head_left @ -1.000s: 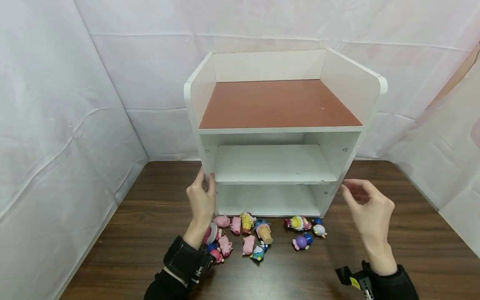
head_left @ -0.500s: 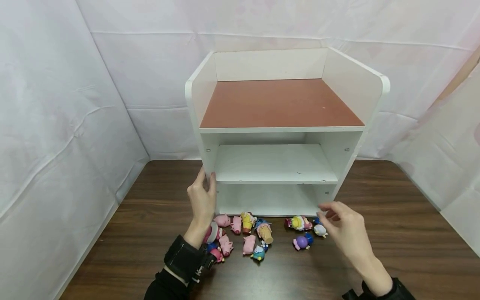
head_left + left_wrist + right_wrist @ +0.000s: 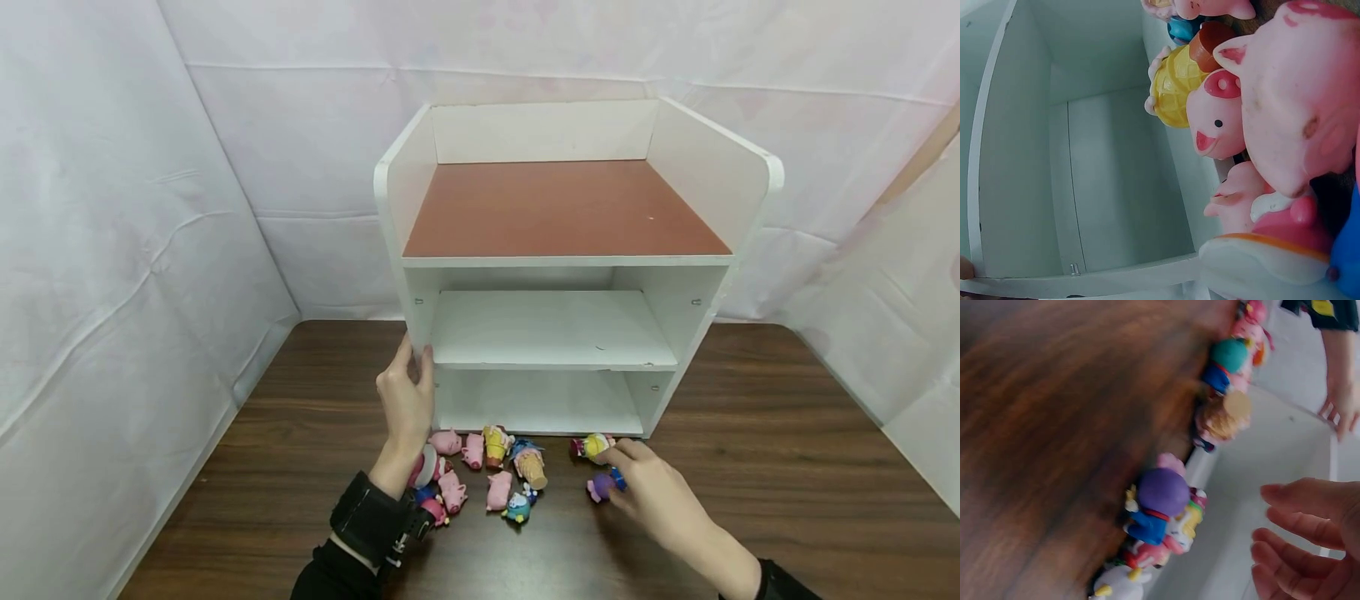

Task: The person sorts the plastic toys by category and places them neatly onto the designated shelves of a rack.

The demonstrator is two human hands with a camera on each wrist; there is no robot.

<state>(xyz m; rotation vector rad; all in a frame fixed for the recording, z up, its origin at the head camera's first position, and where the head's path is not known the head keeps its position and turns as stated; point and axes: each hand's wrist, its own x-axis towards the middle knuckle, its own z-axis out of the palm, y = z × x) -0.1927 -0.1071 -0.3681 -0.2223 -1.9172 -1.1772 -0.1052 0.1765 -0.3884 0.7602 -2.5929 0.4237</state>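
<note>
My left hand holds the front edge of the left side panel of a small white shelf unit, thumb on the near side. One of its fingertips shows at the left wrist view's edge. Over the right cluster of toy figures, my right hand reaches with loosely bent fingers and nothing held. Closest to it are a purple-headed figure in blue and a yellow-and-white figure lying down. A white figure is hidden behind the hand in the head view.
Left of centre, several toys lie before the shelf: pink pigs, a yellow cone figure, a tan cone figure and a teal figure. The unit has a brown top. White sheets hang around the dark wooden table.
My right hand has moved left and down from beside the shelf's right panel to the right toy cluster. The left hand has stayed on the left panel.
</note>
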